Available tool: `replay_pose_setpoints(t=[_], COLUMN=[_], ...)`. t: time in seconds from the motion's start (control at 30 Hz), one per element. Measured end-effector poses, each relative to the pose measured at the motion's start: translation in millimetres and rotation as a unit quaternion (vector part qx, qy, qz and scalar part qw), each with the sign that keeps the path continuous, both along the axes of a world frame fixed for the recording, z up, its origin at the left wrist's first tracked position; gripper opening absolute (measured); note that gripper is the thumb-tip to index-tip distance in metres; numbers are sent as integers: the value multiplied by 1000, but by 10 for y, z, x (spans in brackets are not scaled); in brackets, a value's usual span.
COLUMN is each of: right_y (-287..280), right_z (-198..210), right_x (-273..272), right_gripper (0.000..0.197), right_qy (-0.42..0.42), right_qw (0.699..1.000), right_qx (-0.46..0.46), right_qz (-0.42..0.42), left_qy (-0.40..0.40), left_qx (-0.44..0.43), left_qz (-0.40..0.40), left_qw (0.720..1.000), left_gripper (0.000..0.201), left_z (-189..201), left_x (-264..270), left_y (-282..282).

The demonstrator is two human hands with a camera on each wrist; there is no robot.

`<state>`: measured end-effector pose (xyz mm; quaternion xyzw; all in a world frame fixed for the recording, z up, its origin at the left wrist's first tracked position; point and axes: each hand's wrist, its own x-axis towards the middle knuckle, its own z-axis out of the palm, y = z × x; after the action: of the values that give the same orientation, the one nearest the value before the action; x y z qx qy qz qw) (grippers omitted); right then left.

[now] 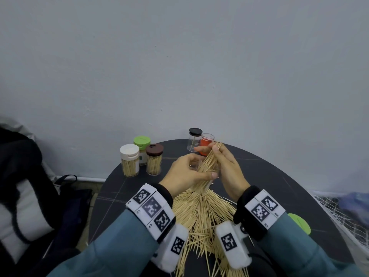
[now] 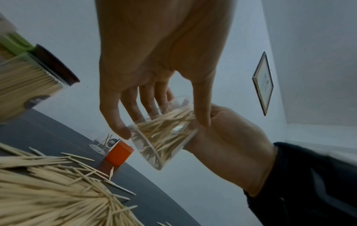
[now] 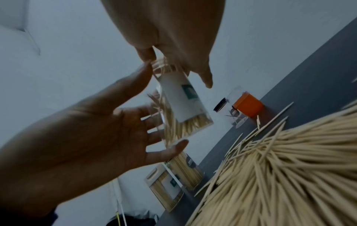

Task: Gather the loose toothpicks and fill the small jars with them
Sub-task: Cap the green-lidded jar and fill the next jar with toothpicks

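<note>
We hold a clear jar (image 2: 164,134) tilted above the dark desk (image 1: 259,176), our left hand (image 1: 185,174) curled round it with fingers (image 2: 115,116) on one side and the thumb on the other. Our right hand (image 1: 225,166) pinches a bundle of toothpicks (image 1: 209,162) whose lower ends sit in the jar's mouth, the upper ends fanning out past the fingertips. Below our wrists a big loose pile (image 1: 201,214) of toothpicks spreads over the near desk. At the far left stand three filled jars, with a white lid (image 1: 129,151), a green lid (image 1: 142,140) and a brown lid (image 1: 154,149), close together. Behind our hands stand a nearly empty black-lidded jar (image 1: 194,139) and an orange cup (image 1: 206,143), touching. A loose green lid (image 1: 299,222) lies by our right sleeve.
</note>
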<state>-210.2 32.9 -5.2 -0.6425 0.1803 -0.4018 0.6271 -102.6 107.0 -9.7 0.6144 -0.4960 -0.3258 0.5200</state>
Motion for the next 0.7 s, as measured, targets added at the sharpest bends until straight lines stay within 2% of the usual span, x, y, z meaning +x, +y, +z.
replay_pose_setpoints(t=[0.2,0.33,0.47,0.53,0.63,0.7], right_y=[-60,-109,-151,-172,-192,-177], right_z=[2,-73,-13,45,79,82], right_x=[-19,-37,-82,-118,-158,-173], right_gripper=[35,31,23,18,20,19], right_qy=[1,84,101,143,232,254], right_qw=[999,993,989,978,942,928], right_qx=[-34,-84,-105,-142,-232,-265], right_qz=[-18,-2,-34,-47,-63,-69], left_qy=[-9,-14,-41,-46,-61,-86], left_qx=[2,-4,-15,-21,-32,-40], left_qz=[6,27,71,95,117,123], left_qw=[1000,1000,997,994,991,988], left_gripper=[47,50,52,54,55,55], left_z=[1,-9,-29,-27,-15,-7], left_x=[-5,4,39,69,100,101], left_y=[0,-6,-24,-24,-12,3])
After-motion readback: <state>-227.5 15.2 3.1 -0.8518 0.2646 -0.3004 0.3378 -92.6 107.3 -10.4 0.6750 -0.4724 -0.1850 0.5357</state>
